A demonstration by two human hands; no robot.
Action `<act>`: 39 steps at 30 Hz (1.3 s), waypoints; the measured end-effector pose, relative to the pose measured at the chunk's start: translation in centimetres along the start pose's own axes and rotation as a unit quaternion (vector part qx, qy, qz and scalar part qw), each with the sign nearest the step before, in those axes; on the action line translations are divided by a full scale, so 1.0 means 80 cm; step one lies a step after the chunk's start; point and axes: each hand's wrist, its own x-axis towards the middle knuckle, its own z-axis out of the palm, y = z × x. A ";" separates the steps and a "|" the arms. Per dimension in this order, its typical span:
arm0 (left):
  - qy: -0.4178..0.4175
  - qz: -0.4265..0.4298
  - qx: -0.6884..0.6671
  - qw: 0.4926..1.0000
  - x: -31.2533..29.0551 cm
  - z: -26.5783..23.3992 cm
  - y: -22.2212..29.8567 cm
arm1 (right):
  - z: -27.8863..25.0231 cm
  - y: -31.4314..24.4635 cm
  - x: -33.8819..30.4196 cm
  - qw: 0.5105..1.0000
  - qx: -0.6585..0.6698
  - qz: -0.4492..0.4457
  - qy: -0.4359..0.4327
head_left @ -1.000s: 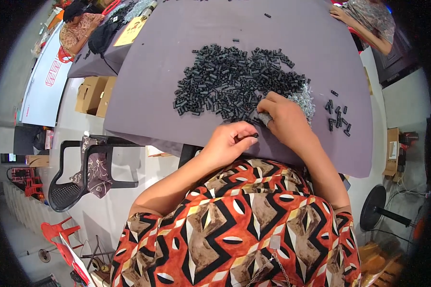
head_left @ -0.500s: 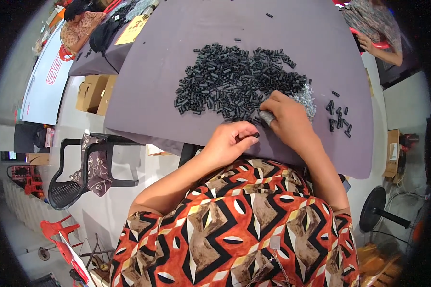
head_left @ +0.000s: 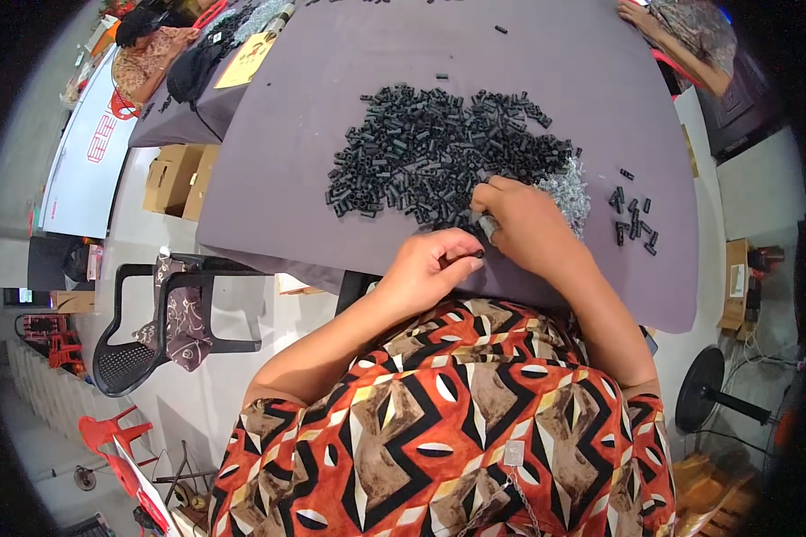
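My left hand (head_left: 434, 264) rests just past the table's near edge, thumb and fingers pinched on a small black tubular piece (head_left: 479, 254). Close beside it on the right, my right hand (head_left: 521, 219) is closed, fingers curled down at the near side of the heap. Something grey shows at its thumb, perhaps a wrap; what its fingertips hold, if anything, is hidden. Beyond both hands spreads a large heap of short black tubular pieces (head_left: 421, 148). A pile of small shiny silvery bits (head_left: 567, 192) lies against the heap, behind my right hand.
Several black pieces (head_left: 634, 215) lie apart on the right of the grey-purple tabletop (head_left: 287, 170). Left of the table stand a black chair (head_left: 184, 309) and an open cardboard box (head_left: 175, 179). Other people sit at the far left and far right.
My right hand has moved a little left, from the heap's near edge toward my left hand. The left hand keeps its pinch in place. The person at far right has shifted an arm.
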 end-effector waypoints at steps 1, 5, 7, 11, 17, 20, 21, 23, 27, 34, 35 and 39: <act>-0.002 0.005 -0.003 1.000 0.000 0.000 0.000 | -0.002 0.001 -0.003 1.000 0.001 0.001 0.000; 0.000 -0.006 -0.010 1.000 -0.001 -0.002 0.002 | -0.015 0.000 -0.020 0.987 0.150 0.027 0.042; -0.015 -0.024 -0.042 0.999 0.000 -0.004 0.006 | -0.005 0.015 -0.036 0.945 0.311 0.084 0.054; -0.023 -0.029 -0.080 0.996 -0.002 -0.005 0.004 | -0.003 0.009 -0.058 0.858 0.500 0.118 -0.014; -0.050 -0.048 -0.117 0.991 -0.003 -0.002 0.010 | 0.010 0.008 -0.066 0.850 0.514 0.110 -0.023; -0.056 -0.056 -0.125 0.989 -0.003 -0.003 0.012 | 0.010 0.009 -0.067 0.857 0.500 0.117 -0.047; -0.045 -0.061 -0.148 0.986 -0.003 -0.001 0.013 | 0.008 0.006 -0.067 0.869 0.481 0.110 -0.037; -0.034 -0.066 -0.172 0.982 -0.003 -0.001 0.014 | 0.001 0.002 -0.068 0.881 0.462 0.103 -0.026; -0.064 -0.090 -0.195 0.975 -0.001 -0.004 0.014 | -0.007 0.002 -0.069 0.936 0.349 0.044 -0.005; -0.125 -0.172 -0.283 0.935 0.003 -0.009 0.020 | -0.023 -0.011 -0.070 0.965 0.240 -0.099 0.030; -0.125 -0.172 -0.283 0.935 0.004 -0.010 0.019 | -0.028 -0.013 -0.070 0.965 0.239 -0.099 0.030; -0.147 -0.199 -0.393 0.886 0.005 -0.008 0.019 | -0.033 -0.008 -0.072 0.968 0.223 -0.112 0.012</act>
